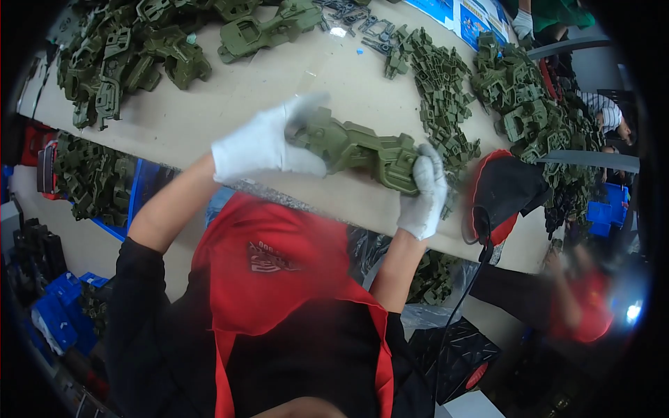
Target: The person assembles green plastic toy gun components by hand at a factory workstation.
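A pale beige worktable (pixel 209 104) fills the upper part of the view, bent by the lens, in what looks like a busy assembly room with blue plastic bins (pixel 56 313) on the floor below it. The person wears a red and black apron and white fabric gloves.

Both hands hold one long olive-green moulded plastic housing (pixel 355 148) just above the table's near edge. The left hand (pixel 268 143) is closed around its left end, fingers wrapped over the top, and the right hand (pixel 423 189) grips its right end from below with the fingers curled up around it. Held at both ends, the piece stays level and steady in front of the person's chest.

Heaps of similar olive-green plastic shells (pixel 118 52) lie at the far left of the table, and a spread of small olive-green clips (pixel 439 90) lies near the right hand, within easy reach. Just to the right of the right hand sits a black and red powered hand tool (pixel 503 189), its black cable (pixel 468 279) hanging off the table edge. Another person's white-gloved hand (pixel 523 24) shows at the far edge, well apart from the housing.
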`<state>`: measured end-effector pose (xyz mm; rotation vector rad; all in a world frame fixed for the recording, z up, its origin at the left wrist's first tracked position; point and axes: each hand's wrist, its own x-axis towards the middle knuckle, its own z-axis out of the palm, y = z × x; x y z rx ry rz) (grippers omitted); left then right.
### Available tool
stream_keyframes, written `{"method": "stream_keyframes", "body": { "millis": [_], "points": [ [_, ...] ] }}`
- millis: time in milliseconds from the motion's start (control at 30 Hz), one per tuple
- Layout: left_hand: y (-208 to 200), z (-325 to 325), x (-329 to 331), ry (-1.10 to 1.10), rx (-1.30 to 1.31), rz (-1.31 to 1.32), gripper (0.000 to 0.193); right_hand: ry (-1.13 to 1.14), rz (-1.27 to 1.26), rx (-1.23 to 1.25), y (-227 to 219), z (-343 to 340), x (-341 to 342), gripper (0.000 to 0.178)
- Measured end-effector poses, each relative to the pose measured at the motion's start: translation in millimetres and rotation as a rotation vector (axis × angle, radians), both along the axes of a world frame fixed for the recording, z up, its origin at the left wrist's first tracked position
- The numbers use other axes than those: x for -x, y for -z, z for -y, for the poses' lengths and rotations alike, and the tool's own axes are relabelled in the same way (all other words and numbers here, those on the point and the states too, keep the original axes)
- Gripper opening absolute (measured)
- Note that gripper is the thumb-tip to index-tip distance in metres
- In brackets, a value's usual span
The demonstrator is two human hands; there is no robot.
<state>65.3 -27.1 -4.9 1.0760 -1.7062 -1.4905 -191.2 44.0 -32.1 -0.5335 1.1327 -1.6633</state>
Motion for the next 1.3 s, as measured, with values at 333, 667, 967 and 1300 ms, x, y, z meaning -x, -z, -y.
{"method": "stream_keyframes", "body": {
  "millis": [333, 667, 967, 1300],
  "points": [
    [13, 0, 0, -0.071, -0.382, -0.112, 0.067, -0.183, -1.286, 0.142, -44, 22, -50, 0.039],
    [12, -1, -6, 0.015, -0.065, -0.041, 0.062, -0.625, -1.285, 0.029, -53, 48, -82, 0.043],
    [15, -1, -5, 0.05, 0.293, 0.146, 0.056, -0.655, -1.073, -0.107, -38, 43, -69, 0.045],
    [-5, 3, 3, -0.019, 0.155, 0.063, 0.065, -0.877, -1.487, 0.035, -45, 43, -61, 0.096]
  ]
}}
